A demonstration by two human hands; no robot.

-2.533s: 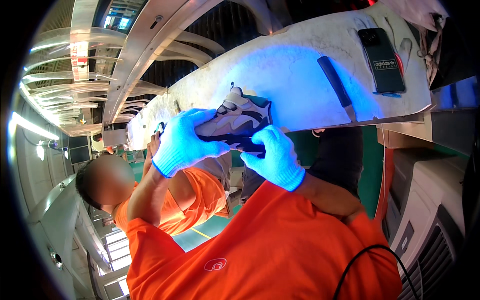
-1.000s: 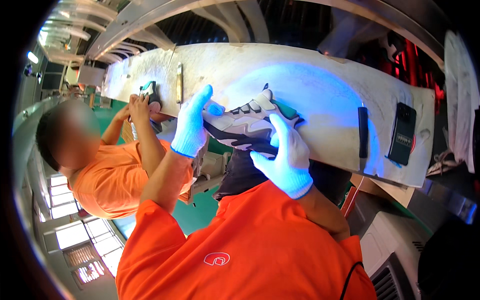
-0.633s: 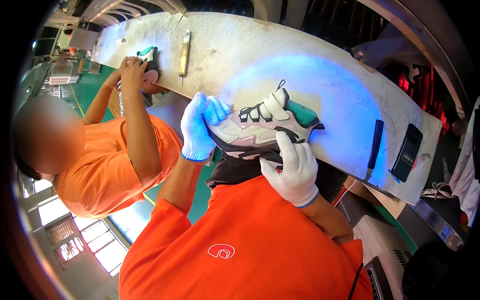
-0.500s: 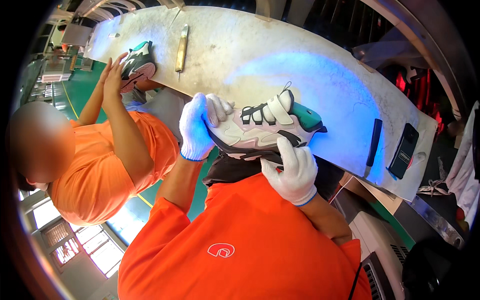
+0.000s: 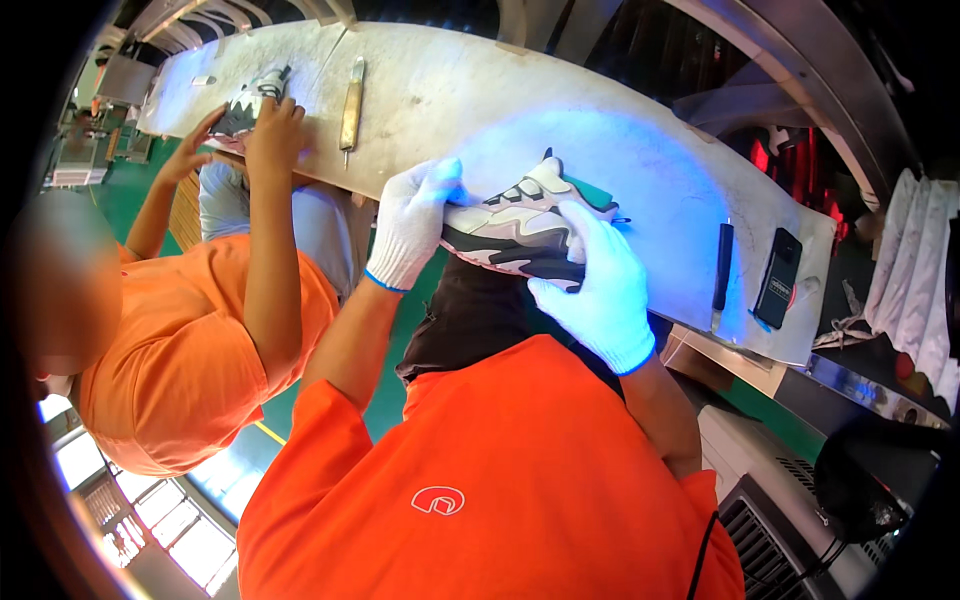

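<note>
Nearest us, the orange shirt (image 5: 470, 440), with dark trousers (image 5: 470, 315) at 12 o'clock from it. Just beyond, we record two white-gloved hands, partly washed blue. Left hand (image 5: 408, 225), at 9 o'clock of the shoe (image 5: 515, 222), is closed about the toe. Right hand (image 5: 605, 285), at 4 o'clock, is clamped on the heel end, thumb low by the sole, fingers up along the side. The shoe: pale grey and white, dark sole, teal at the heel, toe pointing near 9 o'clock, over the near edge of the worktable (image 5: 440, 90). We cannot tell whether it touches the top.

Past the heel, between 3 and 4 o'clock, a black-handled tool (image 5: 722, 268) lies on the table, a dark phone (image 5: 778, 278) just beside it. At 10 o'clock we log a tool with a yellowish handle (image 5: 351, 112). Farther along that bearing, a co-worker (image 5: 200, 350) in orange has bare hands (image 5: 272, 138) at a second shoe (image 5: 238, 115). White cloth (image 5: 912, 275) hangs well out at 3 o'clock.
</note>
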